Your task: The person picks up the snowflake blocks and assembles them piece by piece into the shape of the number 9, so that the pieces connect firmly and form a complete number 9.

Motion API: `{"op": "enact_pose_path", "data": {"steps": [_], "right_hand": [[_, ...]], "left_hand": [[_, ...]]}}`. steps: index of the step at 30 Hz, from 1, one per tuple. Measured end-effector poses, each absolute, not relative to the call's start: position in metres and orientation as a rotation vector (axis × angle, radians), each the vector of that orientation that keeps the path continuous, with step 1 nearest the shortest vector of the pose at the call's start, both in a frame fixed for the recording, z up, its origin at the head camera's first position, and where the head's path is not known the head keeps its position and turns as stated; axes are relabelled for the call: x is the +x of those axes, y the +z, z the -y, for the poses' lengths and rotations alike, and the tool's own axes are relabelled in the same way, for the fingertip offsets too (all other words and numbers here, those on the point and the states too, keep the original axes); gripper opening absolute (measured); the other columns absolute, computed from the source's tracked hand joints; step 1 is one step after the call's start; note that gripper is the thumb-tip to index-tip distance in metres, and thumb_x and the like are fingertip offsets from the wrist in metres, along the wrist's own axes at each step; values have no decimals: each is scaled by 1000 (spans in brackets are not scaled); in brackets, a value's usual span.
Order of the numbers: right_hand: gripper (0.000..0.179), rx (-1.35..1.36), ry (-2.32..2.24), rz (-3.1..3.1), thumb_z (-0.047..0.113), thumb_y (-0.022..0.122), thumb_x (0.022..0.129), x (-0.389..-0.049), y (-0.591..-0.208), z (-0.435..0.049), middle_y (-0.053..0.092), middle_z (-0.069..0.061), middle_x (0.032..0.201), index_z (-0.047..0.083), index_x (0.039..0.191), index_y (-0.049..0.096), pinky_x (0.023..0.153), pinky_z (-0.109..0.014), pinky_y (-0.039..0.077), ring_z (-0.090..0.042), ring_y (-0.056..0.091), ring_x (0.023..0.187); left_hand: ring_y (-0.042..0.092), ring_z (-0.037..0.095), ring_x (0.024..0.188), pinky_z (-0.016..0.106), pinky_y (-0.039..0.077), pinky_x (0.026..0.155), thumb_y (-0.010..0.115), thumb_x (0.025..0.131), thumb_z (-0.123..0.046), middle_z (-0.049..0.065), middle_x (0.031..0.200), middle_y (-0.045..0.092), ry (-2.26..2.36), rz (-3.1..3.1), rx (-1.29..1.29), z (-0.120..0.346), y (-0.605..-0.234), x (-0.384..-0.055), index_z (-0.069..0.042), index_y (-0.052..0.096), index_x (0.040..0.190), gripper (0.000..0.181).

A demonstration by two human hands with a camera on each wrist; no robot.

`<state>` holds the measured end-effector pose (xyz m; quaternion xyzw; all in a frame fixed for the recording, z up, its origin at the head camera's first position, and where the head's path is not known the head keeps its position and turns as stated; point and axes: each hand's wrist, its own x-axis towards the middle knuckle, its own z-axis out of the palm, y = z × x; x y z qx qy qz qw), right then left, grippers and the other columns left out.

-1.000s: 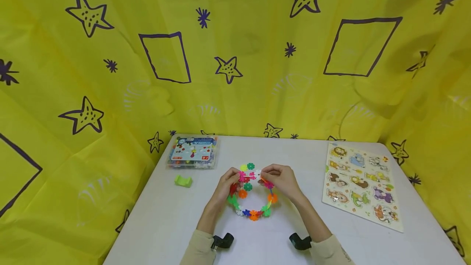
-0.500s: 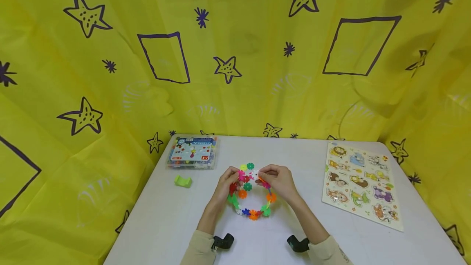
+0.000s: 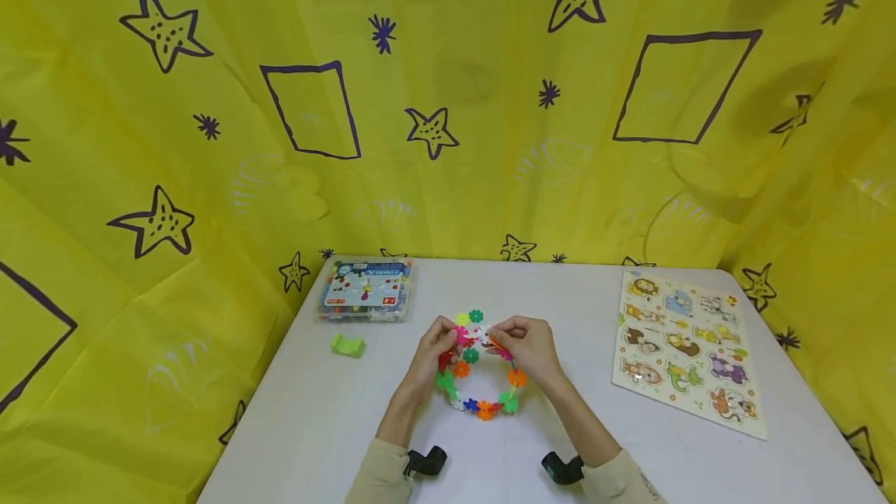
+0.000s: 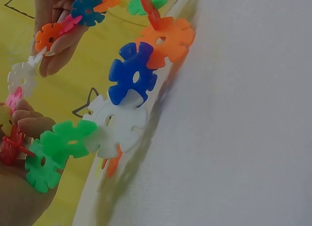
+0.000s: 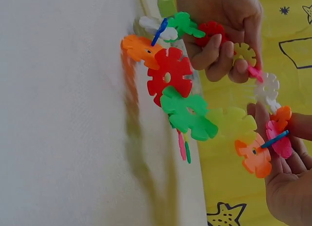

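A ring of interlocking snowflake discs (image 3: 484, 411) in mixed colours hangs between both hands, above the table. My left hand (image 3: 427, 356) grips its left side; in the left wrist view the fingers curl at a red disc (image 4: 10, 147), beside green discs (image 4: 68, 139). My right hand (image 3: 533, 350) pinches the chain at the upper right, around an orange disc (image 5: 281, 117) and a pink disc (image 5: 279, 140). White discs (image 5: 267, 87) span the stretch between the two hands. Fingers partly cover the held discs, so whether every joint there is locked cannot be told.
Loose discs, including a green disc (image 3: 476, 316) and an orange disc (image 3: 461, 369), lie on the white table (image 3: 301, 426). A clear box (image 3: 365, 288) stands back left, a lime-green block (image 3: 348, 345) before it. An animal puzzle board (image 3: 686, 352) lies at right.
My right hand has shifted a little left toward my left hand, and the gap between them has narrowed. The ring's lower part swayed slightly. Both hands keep their hold.
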<state>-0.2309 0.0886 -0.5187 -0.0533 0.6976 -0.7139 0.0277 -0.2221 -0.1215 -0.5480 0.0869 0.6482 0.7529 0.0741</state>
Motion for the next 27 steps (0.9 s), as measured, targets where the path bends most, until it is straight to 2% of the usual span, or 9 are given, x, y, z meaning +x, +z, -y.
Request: {"op": "enact_pose_path", "data": {"steps": [7,10,14,20,24,27], "right_hand": [[8,-142,-2230,-2143,-4,74,94,-228,-522,-88,74,-29,94,-12,94,73,75,-50,60,-39,77,77],[8,-158,-2156,-2227,1,77,93,-229,-522,-91,76,-23,90,-7,92,76,71,-40,63,-31,77,75],[11,-240,-1986,-2386,10,78,94,-234,-522,-97,79,-14,90,-1,92,80,68,-26,59,-21,76,78],[17,-320,-1826,-2487,17,72,100,-252,-525,-100,79,-13,94,2,98,81,69,-30,61,-22,77,81],[11,-354,-1641,-2640,13,77,95,-265,-527,-96,79,-9,92,5,101,81,66,-30,60,-18,76,77],[14,-343,-1490,-2722,11,79,92,-274,-532,-92,78,-7,97,5,105,80,68,-32,60,-18,74,80]], "left_hand": [[46,16,69,23,42,62,43,112,-18,8,86,53,2256,-1934,259,119,-550,-222,-3,48,110,16],[48,16,68,23,43,61,46,112,-22,6,86,54,2223,-1947,225,120,-551,-224,-3,50,113,20],[49,17,65,24,42,57,52,110,-28,7,87,55,2185,-1977,180,126,-550,-225,-2,55,117,27],[44,13,58,22,37,51,53,109,-27,11,84,54,2182,-1970,203,137,-545,-225,-1,57,114,28],[41,12,57,21,36,50,54,109,-26,14,87,55,2188,-1974,205,142,-545,-225,1,56,110,28],[42,12,58,21,36,51,57,107,-23,12,88,57,2181,-1971,188,143,-546,-226,0,53,113,24]]}}
